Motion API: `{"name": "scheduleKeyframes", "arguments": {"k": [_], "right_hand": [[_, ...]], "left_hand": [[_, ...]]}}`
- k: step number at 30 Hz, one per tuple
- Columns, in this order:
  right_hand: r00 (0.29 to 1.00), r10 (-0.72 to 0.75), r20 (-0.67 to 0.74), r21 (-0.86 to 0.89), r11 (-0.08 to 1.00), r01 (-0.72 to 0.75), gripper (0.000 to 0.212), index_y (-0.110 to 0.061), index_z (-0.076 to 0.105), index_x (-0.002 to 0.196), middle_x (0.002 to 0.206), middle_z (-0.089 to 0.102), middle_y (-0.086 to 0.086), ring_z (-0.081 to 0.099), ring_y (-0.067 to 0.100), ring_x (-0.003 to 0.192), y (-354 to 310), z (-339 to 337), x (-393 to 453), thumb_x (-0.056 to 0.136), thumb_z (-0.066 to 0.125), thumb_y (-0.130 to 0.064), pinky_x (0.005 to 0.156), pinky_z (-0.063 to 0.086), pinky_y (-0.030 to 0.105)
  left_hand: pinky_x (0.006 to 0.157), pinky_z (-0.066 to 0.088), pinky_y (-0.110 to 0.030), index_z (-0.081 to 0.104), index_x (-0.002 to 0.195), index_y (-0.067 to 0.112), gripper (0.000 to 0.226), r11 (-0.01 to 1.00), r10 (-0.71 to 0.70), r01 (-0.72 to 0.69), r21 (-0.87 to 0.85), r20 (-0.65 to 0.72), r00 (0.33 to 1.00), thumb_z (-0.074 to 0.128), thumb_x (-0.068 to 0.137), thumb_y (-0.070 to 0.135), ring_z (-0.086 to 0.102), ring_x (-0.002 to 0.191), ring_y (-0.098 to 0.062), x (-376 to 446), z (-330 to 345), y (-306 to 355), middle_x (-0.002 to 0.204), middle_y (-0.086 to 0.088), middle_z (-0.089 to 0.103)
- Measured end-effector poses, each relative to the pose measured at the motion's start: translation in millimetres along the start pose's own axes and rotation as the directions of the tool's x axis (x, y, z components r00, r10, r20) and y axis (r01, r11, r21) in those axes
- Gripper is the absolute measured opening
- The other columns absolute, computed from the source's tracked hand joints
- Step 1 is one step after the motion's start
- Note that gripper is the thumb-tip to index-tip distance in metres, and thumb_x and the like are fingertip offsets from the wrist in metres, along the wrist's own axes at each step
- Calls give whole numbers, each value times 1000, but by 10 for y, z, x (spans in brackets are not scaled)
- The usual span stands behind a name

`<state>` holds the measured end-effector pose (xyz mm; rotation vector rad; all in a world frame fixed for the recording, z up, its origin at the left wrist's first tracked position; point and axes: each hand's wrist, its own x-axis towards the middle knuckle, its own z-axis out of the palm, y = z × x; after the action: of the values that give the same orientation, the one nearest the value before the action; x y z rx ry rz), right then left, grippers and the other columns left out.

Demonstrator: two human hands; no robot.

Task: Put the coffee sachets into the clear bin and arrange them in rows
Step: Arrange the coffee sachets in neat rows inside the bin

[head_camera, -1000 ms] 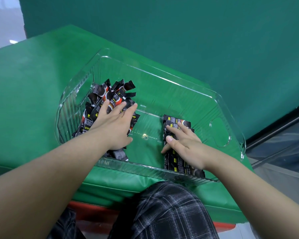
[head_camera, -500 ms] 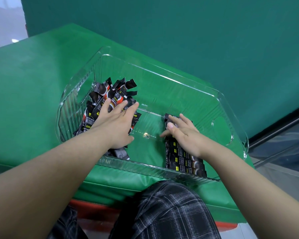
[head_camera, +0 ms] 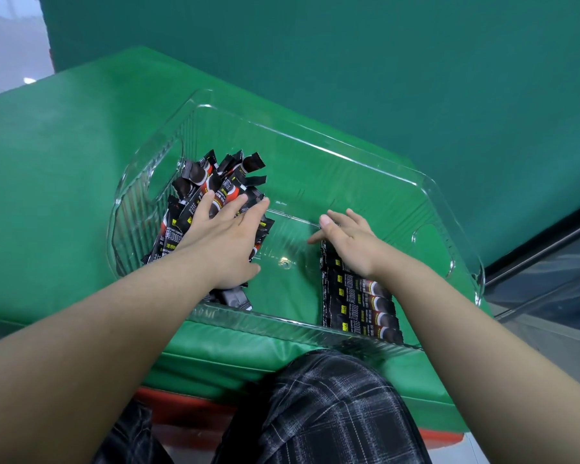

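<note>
The clear bin [head_camera: 315, 152] stands on a green padded table. At its left end lies a loose heap of black coffee sachets [head_camera: 215, 182]. My left hand [head_camera: 225, 236] rests flat on that heap, fingers straight. A neat row of sachets [head_camera: 359, 303] lies side by side at the bin's right, running toward the near wall. My right hand [head_camera: 345, 239] lies on the far end of this row with fingers spread and straight, hiding the sachets beneath it.
The bin has handle cut-outs at its left [head_camera: 168, 172] and right [head_camera: 432, 249] ends. Bare bin floor [head_camera: 288, 259] shows between the heap and the row. A green wall rises behind the table. My checked trousers [head_camera: 315, 413] are below the table's edge.
My right hand has slid along the row away from me, uncovering more of the row's near sachets. My left hand has stayed on the heap.
</note>
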<state>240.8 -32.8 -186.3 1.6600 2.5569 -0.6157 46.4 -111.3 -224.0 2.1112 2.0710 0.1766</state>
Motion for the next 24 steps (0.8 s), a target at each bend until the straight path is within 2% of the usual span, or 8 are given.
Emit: {"name": "scheduleKeyframes", "arguments": {"k": [7, 12, 18, 24], "right_hand": [[999, 28, -45, -128, 991, -34, 64, -27, 72, 103, 152, 26, -5, 4, 14, 142, 61, 18, 112, 98, 13, -51, 117, 4, 41], [995, 60, -84, -91, 994, -68, 59, -32, 61, 122, 136, 35, 1, 16, 18, 132, 31, 20, 113, 99, 11, -51, 109, 13, 40], [988, 114, -102, -258, 956, -137, 67, -25, 60, 124, 124, 38, 6, 24, 24, 123, 3, 89, 204, 97, 6, -54, 106, 19, 45], [983, 128, -132, -202, 967, -153, 66, -24, 56, 129, 132, 36, 8, 22, 26, 128, -66, 100, 241, 97, 6, -53, 108, 18, 47]], "left_hand": [[114, -16, -49, -14, 150, 18, 98, 1000, 1, -1, 2, 2, 1000, 57, 89, 45, -10, 147, -10, -7, -8, 1, 156, 4, 28], [114, -15, -49, -14, 150, 18, 98, 1000, 3, -3, 5, 0, 1000, 57, 89, 46, -10, 147, -11, 0, -1, 0, 156, 4, 29], [114, -15, -49, -14, 150, 18, 98, 1000, 5, -5, 3, -5, 1000, 57, 89, 46, -10, 147, -10, -5, -3, 3, 155, 5, 29], [115, -15, -49, -13, 150, 19, 97, 1000, 10, -10, -12, -15, 1000, 58, 89, 44, -10, 147, -10, -6, 2, 0, 154, 4, 31]]}}
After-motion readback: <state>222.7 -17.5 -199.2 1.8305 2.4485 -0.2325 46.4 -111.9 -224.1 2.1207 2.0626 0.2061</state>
